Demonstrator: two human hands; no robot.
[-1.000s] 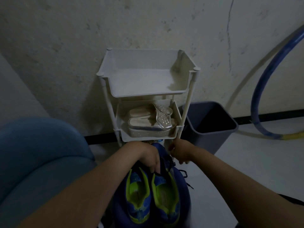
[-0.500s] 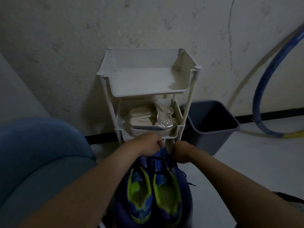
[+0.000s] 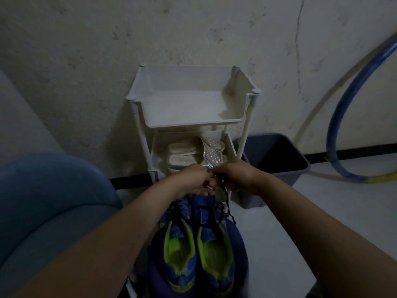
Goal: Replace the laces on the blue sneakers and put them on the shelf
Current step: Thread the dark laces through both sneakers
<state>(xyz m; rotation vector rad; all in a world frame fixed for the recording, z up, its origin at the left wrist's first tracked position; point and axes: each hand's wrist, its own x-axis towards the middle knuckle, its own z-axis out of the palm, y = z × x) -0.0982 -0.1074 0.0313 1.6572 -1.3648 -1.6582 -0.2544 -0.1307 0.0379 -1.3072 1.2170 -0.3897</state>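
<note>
Two bare hands meet at the frame's centre above a pair of blue sneakers (image 3: 197,250), which lie side by side, openings up, on what seems to be the person's lap at 6 o'clock. The left hand (image 3: 193,179) and right hand (image 3: 236,176), knuckles nearly touching, each curl their fingers on a black lace (image 3: 226,197) trailing down to the right-side sneaker; dim light hides exactly how the fingertips pinch it. The white shelf (image 3: 189,124) stands at 12 o'clock, silver sandals (image 3: 189,155) on its middle tier, a grey bin (image 3: 285,179) at 3 o'clock. A hard tug could drag the unsteadied sneakers off, or the lace end could slip free.
</note>
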